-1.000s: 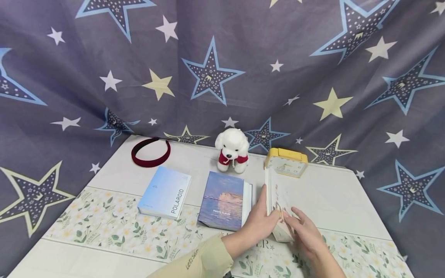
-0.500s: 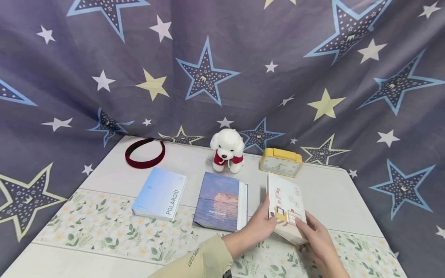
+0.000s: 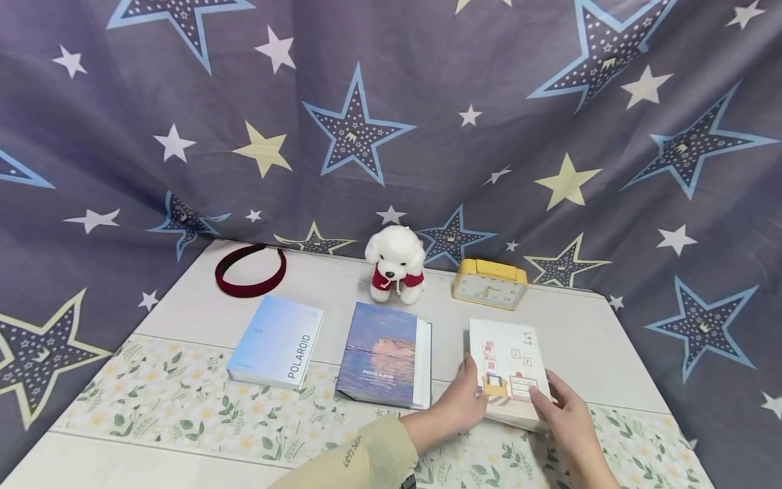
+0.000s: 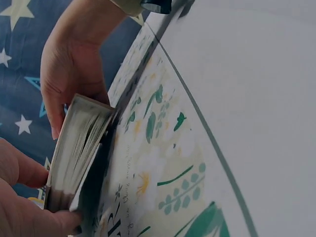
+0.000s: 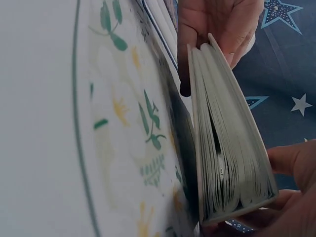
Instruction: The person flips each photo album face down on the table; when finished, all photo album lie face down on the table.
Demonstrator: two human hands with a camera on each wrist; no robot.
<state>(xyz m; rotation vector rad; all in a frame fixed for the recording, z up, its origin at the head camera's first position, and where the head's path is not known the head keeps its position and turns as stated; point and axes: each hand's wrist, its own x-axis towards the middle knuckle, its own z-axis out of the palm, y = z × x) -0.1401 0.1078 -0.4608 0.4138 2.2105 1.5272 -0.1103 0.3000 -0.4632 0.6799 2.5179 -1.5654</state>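
A thick white album (image 3: 504,350) with a drawing of a furnished room on its cover lies between my hands, low over the table at the right. My left hand (image 3: 462,401) grips its left side, with the thumb at the cover's lower left corner. On the opposite side, my right hand (image 3: 569,414) holds it with the thumb on the cover and the fingers round the edge. In the left wrist view, the near page edges (image 4: 84,140) face the camera, slightly fanned. The right wrist view shows the cream page block (image 5: 229,148) between its two boards.
Left of my hands lie a blue sea-picture photo album (image 3: 379,353) and a light blue Polaroid album (image 3: 275,343). Behind stand a white toy dog (image 3: 396,265) and a yellow alarm clock (image 3: 490,284). A dark red headband (image 3: 250,288) rests at the back left. A starry curtain (image 3: 379,41) hangs behind.
The white album has turned from a steep tilt to nearly flat, cover up, and come down and nearer. Both hands stay on it. The view has shifted slightly to the right.
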